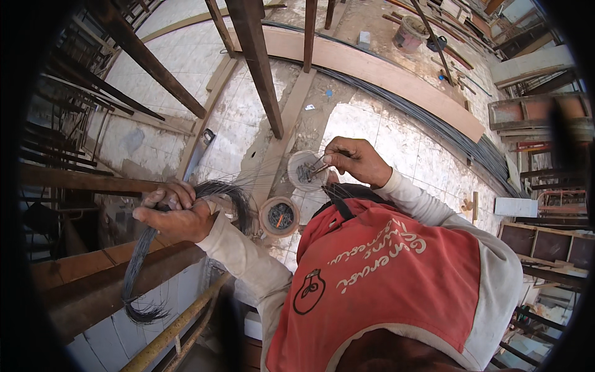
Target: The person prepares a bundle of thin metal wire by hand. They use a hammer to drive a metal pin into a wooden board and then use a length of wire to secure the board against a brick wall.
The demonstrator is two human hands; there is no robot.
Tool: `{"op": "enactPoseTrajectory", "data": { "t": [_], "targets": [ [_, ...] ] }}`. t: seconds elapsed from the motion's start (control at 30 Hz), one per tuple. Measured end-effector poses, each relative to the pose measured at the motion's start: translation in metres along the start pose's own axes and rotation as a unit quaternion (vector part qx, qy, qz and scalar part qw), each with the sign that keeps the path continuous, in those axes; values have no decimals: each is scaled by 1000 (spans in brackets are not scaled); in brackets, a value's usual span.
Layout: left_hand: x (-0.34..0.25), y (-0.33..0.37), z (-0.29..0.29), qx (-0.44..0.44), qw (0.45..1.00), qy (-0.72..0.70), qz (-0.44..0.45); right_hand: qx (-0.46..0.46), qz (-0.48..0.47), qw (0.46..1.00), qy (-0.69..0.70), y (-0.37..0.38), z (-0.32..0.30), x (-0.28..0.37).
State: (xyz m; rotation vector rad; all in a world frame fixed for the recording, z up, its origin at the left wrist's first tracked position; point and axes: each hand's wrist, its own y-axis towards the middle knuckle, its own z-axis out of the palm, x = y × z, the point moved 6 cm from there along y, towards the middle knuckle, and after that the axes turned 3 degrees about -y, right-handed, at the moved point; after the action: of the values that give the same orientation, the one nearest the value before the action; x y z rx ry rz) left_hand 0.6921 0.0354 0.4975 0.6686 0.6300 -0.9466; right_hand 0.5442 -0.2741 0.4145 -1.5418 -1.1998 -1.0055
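Observation:
A bundle of thin black wire [141, 266] passes through my left hand [176, 212], whose fingers are curled round it. One end hangs down on the left, and loose strands fan out to the right. My right hand [358, 161] pinches a slim, dark, two-armed metal tool [320, 163], its kind unclear, over a round light container [296, 162]. Small grey metal pieces [305, 173] lie in that container. Closer to me stands a second round container [265, 228] with dark metal pieces and an orange item inside.
Dark upright posts [254, 62] rise ahead, and a wooden beam [93, 180] runs along my left. Beyond my hands, a bundle of long grey rods [396, 102] lies beside a wide plank [372, 74]. A dirty bucket [410, 34] stands far right.

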Motion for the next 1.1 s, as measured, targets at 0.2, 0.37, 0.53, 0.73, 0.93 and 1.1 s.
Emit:
{"op": "enactPoseTrajectory", "data": {
  "t": [0.2,0.37,0.53,0.73,0.93,1.1],
  "targets": [
    [5,-5,-3,-2,998,57,2,-74,-121,980,137,-3,-23,40],
    [4,0,-7,27,998,63,-10,22,-126,973,190,-14,-35,83],
    [-7,-3,3,40,995,83,42,-49,-225,973,-26,-4,-47,108],
    [-12,1,3,-8,999,44,28,79,-72,992,-61,28,-20,33],
    [-8,8,-1,28,1000,2,9,140,-15,979,150,27,10,0],
    [-5,7,-14,-16,999,38,-2,95,-32,968,231,21,-8,41]
  ]
}}
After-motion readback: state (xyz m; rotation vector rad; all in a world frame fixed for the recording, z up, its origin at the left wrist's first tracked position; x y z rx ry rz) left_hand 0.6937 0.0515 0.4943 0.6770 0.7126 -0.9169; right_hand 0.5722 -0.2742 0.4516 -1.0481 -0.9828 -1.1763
